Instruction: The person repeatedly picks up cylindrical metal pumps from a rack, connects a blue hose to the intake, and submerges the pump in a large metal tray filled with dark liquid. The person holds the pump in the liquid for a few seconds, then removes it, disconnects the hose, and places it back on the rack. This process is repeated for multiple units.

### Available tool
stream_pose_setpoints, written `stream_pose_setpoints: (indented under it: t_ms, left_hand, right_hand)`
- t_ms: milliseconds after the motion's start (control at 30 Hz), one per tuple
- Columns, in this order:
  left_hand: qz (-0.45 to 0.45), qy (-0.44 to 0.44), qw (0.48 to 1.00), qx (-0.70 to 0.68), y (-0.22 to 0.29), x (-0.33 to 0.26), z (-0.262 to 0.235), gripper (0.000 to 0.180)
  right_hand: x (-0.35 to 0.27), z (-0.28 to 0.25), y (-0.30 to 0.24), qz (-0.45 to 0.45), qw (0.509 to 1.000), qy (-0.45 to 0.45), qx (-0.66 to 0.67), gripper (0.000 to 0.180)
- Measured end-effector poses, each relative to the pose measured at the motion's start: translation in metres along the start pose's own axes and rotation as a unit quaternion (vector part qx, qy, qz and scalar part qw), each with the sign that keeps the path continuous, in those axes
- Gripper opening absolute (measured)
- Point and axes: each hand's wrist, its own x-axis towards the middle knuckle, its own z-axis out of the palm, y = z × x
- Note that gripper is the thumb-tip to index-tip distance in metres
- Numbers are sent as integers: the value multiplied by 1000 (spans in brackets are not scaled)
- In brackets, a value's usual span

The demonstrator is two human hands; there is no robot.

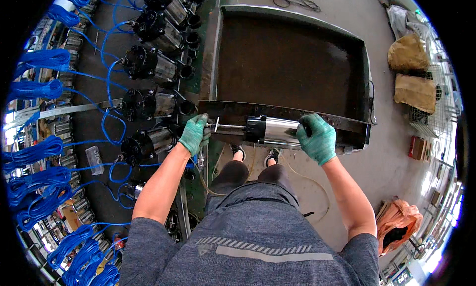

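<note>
A shiny steel cylinder with a black end [282, 131], like a pump body, lies level across the near edge of a dark metal tank. A thin metal rod [230, 127] with a crossbar sticks out of its black end toward the left. My left hand [195, 133], in a green glove, is closed at the far left end of that rod, on a small metal fitting mostly hidden by the fingers. In a matching glove, my right hand [317, 137] grips the cylinder's right end, its fingers curled over a black part there.
The wide shallow tank [367, 73] stands in front of me. Similar black-and-steel pump bodies [153, 105] line a bench at left, with coils of blue cable [37, 90] beyond. A pale hose [325, 201] crosses the floor. Brown sacks [414, 92] and an orange bag [399, 219] are at right.
</note>
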Motion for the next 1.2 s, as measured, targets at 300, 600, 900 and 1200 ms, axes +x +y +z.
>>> stream_pose_setpoints:
  t_ms: [300,600,900,1200]
  left_hand:
    - [1,11,1000,2,-3,0,0,23]
    - [30,136,990,2,15,-30,20,32]
    - [199,-53,967,-149,43,-108,188,32]
    - [300,-252,886,248,-2,-131,302,43]
  right_hand:
    - [-1,2,-1,11,1000,-11,2,19]
    - [-9,-5,7,11,1000,-14,10,20]
    - [-64,11,-67,-21,961,-28,274,51]
    - [-169,-174,47,290,936,3,201,42]
